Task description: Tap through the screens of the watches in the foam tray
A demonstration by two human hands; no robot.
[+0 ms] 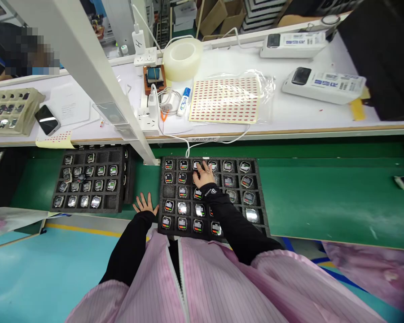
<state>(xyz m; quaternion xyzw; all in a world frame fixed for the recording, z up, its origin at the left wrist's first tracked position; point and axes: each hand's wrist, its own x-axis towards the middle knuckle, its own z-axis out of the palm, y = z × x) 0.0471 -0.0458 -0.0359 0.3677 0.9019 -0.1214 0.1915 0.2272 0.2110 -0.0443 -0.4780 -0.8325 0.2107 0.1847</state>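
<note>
In front of me is a black foam tray (169, 191), its compartments holding square watch bodies without straps, several with lit screens. My right hand (204, 175) reaches over the tray's far rows, fingers apart and bent down onto the watches. A fingertip is at a watch body (196, 164) in the back row; whether it presses the screen is hard to see. My right forearm hides part of the middle columns. Left of the tray, my left hand (146, 204) lies with fingers spread on the green bench top (323, 197), holding nothing.
A second foam tray (112, 202) of watch bodies stands at the left, stacked on another. A white post (104, 89) rises between the trays. The shelf behind carries a tape roll (182, 58), arrow stickers (225, 99), a phone (47, 120) and white handheld devices (323, 84). A person is at far left.
</note>
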